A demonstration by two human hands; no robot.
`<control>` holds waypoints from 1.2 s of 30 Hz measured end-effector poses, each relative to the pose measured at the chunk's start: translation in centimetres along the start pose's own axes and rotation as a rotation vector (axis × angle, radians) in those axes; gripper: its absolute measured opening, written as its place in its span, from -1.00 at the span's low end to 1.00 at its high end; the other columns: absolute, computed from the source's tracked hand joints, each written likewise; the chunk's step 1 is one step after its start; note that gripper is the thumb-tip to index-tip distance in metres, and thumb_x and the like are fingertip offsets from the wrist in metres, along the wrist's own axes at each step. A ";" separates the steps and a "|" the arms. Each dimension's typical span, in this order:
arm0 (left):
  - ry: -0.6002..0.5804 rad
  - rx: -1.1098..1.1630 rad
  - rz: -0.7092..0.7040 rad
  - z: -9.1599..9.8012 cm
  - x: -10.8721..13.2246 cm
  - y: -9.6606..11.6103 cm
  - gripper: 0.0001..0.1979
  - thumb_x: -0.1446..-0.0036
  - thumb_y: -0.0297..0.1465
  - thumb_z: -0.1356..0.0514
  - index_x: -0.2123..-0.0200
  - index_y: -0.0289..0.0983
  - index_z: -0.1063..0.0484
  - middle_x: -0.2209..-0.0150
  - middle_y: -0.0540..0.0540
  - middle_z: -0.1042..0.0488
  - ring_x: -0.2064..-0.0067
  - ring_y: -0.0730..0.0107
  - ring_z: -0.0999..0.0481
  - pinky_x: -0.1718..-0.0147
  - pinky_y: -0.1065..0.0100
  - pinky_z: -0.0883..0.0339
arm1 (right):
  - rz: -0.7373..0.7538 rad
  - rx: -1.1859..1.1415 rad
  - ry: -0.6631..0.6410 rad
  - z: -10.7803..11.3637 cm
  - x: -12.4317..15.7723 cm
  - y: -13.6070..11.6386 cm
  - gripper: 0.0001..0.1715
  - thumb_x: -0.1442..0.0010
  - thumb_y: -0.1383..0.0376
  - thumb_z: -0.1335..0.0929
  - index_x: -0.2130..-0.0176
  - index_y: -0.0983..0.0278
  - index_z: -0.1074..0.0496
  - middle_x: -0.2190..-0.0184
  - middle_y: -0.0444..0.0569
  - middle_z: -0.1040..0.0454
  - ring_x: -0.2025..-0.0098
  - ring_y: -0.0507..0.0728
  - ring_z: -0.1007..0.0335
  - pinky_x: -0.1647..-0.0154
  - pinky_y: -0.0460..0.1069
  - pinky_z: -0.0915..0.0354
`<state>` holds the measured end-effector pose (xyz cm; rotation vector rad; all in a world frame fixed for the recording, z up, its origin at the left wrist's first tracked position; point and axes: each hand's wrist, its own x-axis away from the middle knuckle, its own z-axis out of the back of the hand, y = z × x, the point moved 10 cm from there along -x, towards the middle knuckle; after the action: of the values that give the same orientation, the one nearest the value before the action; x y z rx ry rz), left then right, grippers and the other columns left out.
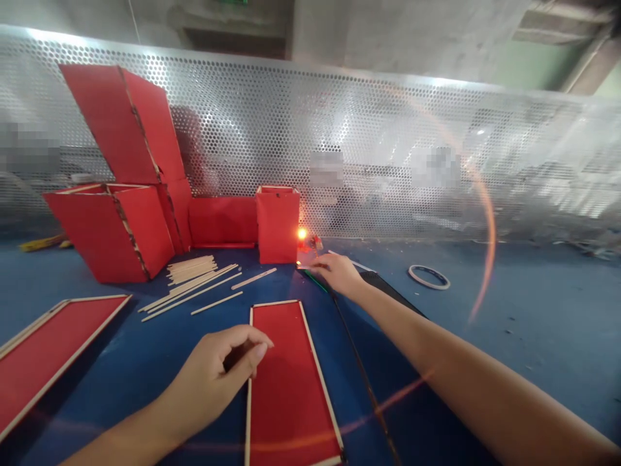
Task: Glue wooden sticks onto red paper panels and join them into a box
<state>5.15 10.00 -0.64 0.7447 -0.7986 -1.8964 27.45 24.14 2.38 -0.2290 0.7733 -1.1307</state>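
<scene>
My left hand (218, 372) rests at the left edge of a red panel framed with thin wooden sticks (291, 388), fingers curled with thumb and forefinger pinched together; what they hold, if anything, I cannot make out. My right hand (338, 272) reaches far forward, fingers down on a small tool (310, 249) with a glowing orange light, beside a black cable (359, 369). The fingers are partly hidden, so its grip is unclear. A small red open-topped box (277, 223) stands just left of the light.
Loose wooden sticks (198, 281) lie on the blue table (533, 323). Another framed red panel (43, 353) lies at the left. Large red box shapes (116, 188) stand at the back left against a perforated metal screen (388, 142). A tape ring (429, 276) lies to the right.
</scene>
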 end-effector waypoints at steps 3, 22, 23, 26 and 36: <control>-0.009 0.004 -0.008 -0.1 0.0 -0.2 -0.70 -0.31 -0.15 -0.05 0.26 -0.15 -0.52 0.51 0.05 -0.47 0.45 0.33 -0.47 0.46 0.40 -0.30 | 0.001 0.098 -0.091 -1.5 -0.2 0.6 -0.76 -0.38 0.20 -0.37 0.03 0.27 -0.49 0.02 0.03 -0.53 0.08 0.15 -0.51 0.04 0.14 -0.47; 0.010 -0.144 -0.006 0.2 0.3 -0.4 -0.68 -0.34 -0.18 -0.01 0.24 -0.15 -0.52 0.38 -0.01 -0.56 0.34 0.24 -0.53 0.36 0.33 -0.35 | 0.058 0.151 -0.024 0.4 1.5 -4.3 -0.71 -0.32 0.43 -0.30 0.14 0.19 -0.59 0.14 0.03 -0.62 0.13 0.19 -0.53 0.05 0.13 -0.41; -0.006 -0.180 -0.008 0.0 0.6 -0.3 -0.69 -0.34 -0.20 0.00 0.24 -0.15 -0.52 0.33 -0.03 -0.58 0.30 0.22 -0.54 0.31 0.31 -0.36 | 0.080 0.134 -0.074 -0.1 2.1 -5.4 -0.75 -0.31 0.39 -0.32 0.17 0.16 -0.60 0.21 -0.02 -0.64 0.21 0.17 -0.54 0.12 0.09 -0.42; -0.089 -0.254 -0.040 -1.1 1.3 0.4 -0.67 -0.35 -0.24 0.03 0.24 -0.16 -0.51 0.27 -0.07 -0.58 0.23 0.18 -0.55 0.23 0.25 -0.37 | 0.131 0.123 -0.220 -2.3 4.2 -8.1 -0.89 -0.18 0.29 -0.46 0.24 0.16 -0.63 0.28 -0.05 -0.64 0.26 0.16 -0.53 0.17 0.05 -0.41; -0.098 -0.257 -0.115 -1.5 1.9 1.5 -0.70 -0.35 -0.29 0.03 0.27 -0.17 -0.48 0.30 -0.05 -0.56 0.24 0.22 -0.53 0.23 0.24 -0.35 | 0.038 0.192 -0.226 -4.5 4.9 -7.6 -0.75 -0.21 0.51 -0.35 0.30 0.30 -0.64 0.25 0.07 -0.60 0.13 0.17 -0.51 0.02 0.05 -0.36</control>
<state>6.27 7.41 -0.67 0.5517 -0.5664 -2.1038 20.00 17.51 1.00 -0.1768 0.4640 -1.1131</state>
